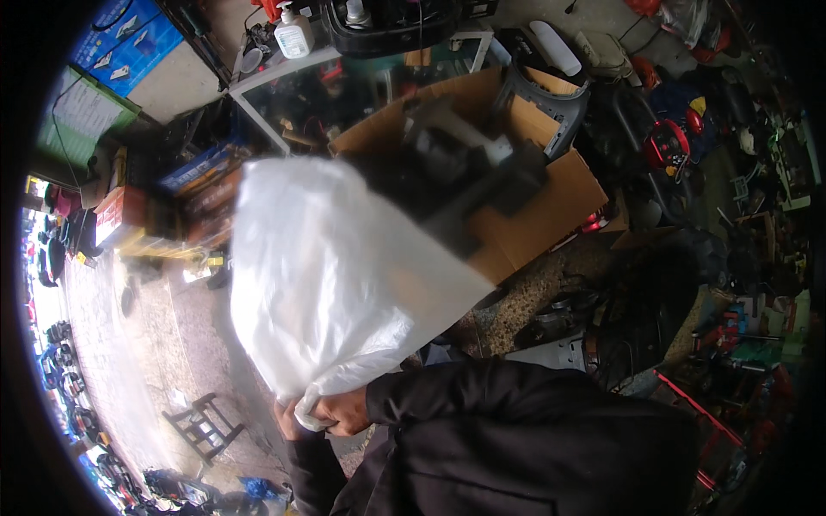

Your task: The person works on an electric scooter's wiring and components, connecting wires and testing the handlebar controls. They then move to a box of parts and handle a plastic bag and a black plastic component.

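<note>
A large, cloudy-white plastic bag (pixel 310 258) spreads upward and away from my hands, its wide end loose and partly see-through. My right hand (pixel 346 411) is closed round the gathered, bunched end at the bottom. Close beside it, my left hand (pixel 289 421) also pinches the bunched plastic, its fingers partly covered. The bag's right edge overlaps an open cardboard box (pixel 551 215) that holds dark plastic parts (pixel 482 189). Whether anything is inside the bag, I cannot make out.
Behind the box stands a glass display case (pixel 284 95) with a white pump bottle (pixel 294 34) on top. Stacked cartons (pixel 129 215) are at the left. A small dark stool (pixel 204 427) stands on the floor at lower left. Cluttered parts and a red-and-black item (pixel 667 144) fill the right side.
</note>
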A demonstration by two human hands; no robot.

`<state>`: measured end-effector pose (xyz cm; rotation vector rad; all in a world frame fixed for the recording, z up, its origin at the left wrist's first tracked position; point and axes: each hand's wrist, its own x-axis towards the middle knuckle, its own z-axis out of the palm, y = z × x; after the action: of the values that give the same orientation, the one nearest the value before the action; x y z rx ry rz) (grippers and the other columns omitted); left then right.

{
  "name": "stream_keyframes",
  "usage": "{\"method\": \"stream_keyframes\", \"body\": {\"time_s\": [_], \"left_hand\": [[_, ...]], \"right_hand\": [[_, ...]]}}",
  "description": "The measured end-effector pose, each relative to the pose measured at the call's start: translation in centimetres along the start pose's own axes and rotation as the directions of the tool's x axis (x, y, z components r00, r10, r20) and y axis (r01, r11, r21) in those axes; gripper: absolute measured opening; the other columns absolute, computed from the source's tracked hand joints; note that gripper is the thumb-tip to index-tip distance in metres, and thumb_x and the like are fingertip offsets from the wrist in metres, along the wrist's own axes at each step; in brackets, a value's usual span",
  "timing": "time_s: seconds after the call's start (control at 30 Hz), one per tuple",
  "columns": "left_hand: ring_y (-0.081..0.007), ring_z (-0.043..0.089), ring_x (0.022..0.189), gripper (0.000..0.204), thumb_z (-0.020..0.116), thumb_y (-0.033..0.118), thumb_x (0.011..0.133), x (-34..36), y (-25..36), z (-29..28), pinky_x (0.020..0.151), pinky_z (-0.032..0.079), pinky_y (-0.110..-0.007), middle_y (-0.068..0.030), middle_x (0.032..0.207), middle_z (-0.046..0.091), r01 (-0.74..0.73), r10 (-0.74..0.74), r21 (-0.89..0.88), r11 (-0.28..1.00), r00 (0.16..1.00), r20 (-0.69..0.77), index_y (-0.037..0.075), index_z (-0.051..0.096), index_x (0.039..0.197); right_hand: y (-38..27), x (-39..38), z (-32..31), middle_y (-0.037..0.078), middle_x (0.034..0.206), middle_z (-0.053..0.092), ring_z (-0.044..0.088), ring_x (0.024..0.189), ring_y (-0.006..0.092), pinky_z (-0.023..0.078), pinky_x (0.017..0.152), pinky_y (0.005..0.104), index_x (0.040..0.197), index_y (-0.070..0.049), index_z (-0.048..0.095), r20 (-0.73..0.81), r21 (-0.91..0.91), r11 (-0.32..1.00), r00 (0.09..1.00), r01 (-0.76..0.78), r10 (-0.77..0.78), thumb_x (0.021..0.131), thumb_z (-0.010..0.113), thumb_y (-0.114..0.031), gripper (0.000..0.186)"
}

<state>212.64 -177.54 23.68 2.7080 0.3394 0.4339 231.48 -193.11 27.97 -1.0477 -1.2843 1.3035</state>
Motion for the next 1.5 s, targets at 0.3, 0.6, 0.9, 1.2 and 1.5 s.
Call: {"method": "stream_keyframes", "body": {"time_s": [0.3,0.6,0.9,1.2,1.5], "left_hand": [[-0.0259,0.069,0.083,0.026,0.057,0.009,0.082,-8.5,-2.4,-1.1,0.072,0.055,-0.037,-0.0142,0.089,0.069,0.662,-0.621,-0.619,0.422,0.709,0.334,-0.004,0.069,0.101],[-0.0287,0.049,0.127,0.072,0.062,0.020,0.089,-5.6,4.6,-0.9,0.107,0.040,-0.039,-0.0186,0.140,0.047,0.478,-0.720,-0.868,0.133,0.648,0.247,-0.004,0.032,0.149],[-0.0264,0.054,0.120,0.110,0.094,0.027,0.064,-6.1,6.5,-3.1,0.103,0.044,-0.040,-0.0154,0.130,0.053,0.426,-0.515,-0.891,0.155,0.805,0.295,0.000,0.027,0.146],[-0.0218,0.059,0.114,0.082,0.086,0.012,0.071,-8.0,4.2,-4.5,0.100,0.047,-0.037,-0.0121,0.125,0.062,0.446,-0.532,-0.835,0.322,0.815,0.231,0.001,0.043,0.141],[-0.0219,0.066,0.099,0.047,0.062,-0.004,0.079,-10.3,2.0,-3.2,0.087,0.053,-0.034,-0.0129,0.111,0.067,0.284,-0.790,-0.949,0.136,0.610,0.069,-0.003,0.055,0.125]], "right_hand": [[0.7,1.1,2.2,0.025,0.134,0.051,0.051,0.124,0.0420,0.044,0.106,0.0453,0.155,-0.011,0.033,-0.318,-0.512,0.858,0.937,-0.041,-0.145,0.057,0.089,-0.040,0.116],[6.0,3.6,7.2,0.025,0.108,0.068,0.067,0.103,0.0424,0.054,0.089,0.0461,0.128,-0.005,0.051,-0.393,-0.098,0.960,0.896,-0.263,0.205,0.074,0.079,-0.028,0.065],[4.8,3.7,8.3,0.016,0.124,0.066,0.062,0.116,0.0265,0.047,0.103,0.0400,0.127,-0.003,0.060,-0.251,-0.064,0.997,0.967,-0.049,0.031,0.082,0.078,-0.017,0.051],[2.2,5.0,10.0,0.017,0.128,0.064,0.060,0.122,0.0297,0.044,0.106,0.0388,0.134,-0.002,0.055,-0.227,0.026,0.953,0.927,-0.300,0.298,0.088,0.069,-0.015,0.050],[1.4,4.0,10.4,0.023,0.138,0.052,0.052,0.128,0.0370,0.040,0.110,0.0413,0.147,-0.001,0.040,-0.183,-0.344,0.916,0.972,-0.206,0.149,0.077,0.082,-0.028,0.087]]}}
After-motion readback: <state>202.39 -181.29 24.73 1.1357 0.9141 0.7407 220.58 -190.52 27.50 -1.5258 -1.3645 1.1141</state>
